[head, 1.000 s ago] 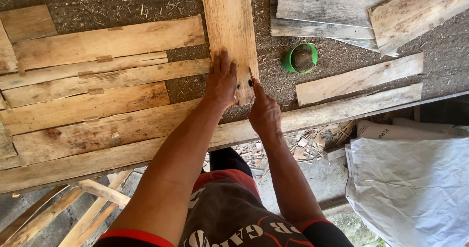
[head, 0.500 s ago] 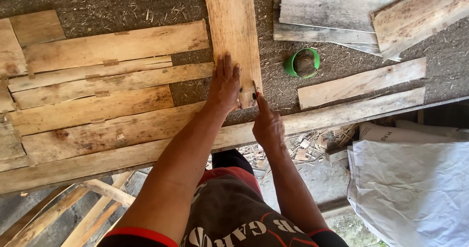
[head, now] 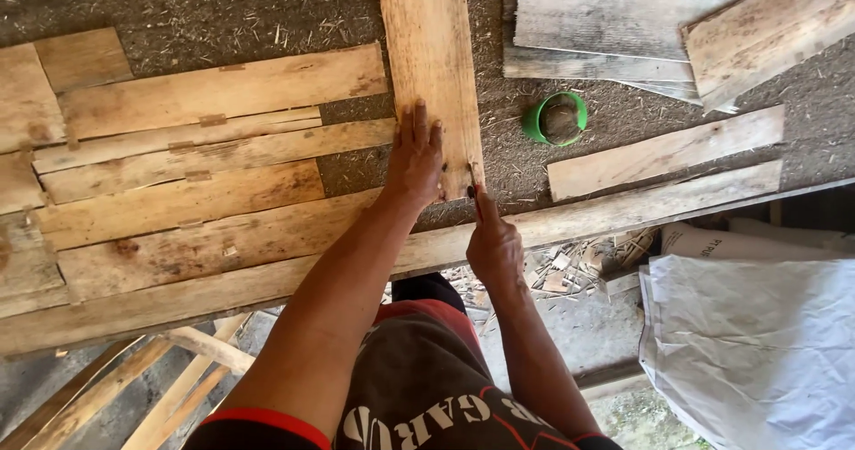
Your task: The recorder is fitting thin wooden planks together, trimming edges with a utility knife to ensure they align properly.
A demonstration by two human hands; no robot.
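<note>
My left hand lies flat, fingers spread a little, on the near end of a pale upright plank that runs away from me. Just right of it my right hand pinches a thin reddish pencil-like stick, whose tip meets the plank's near right corner. Under both hands a long board runs crosswise along the edge of the rough grey work surface.
Several weathered planks lie side by side to the left. A green ring-shaped roll sits right of the upright plank, with more boards beyond and behind it. A white sack lies lower right; wooden sticks lie lower left.
My right hand has drawn back a little toward me along the plank's right corner. My left hand has stayed flat on the plank. The view has shifted slightly.
</note>
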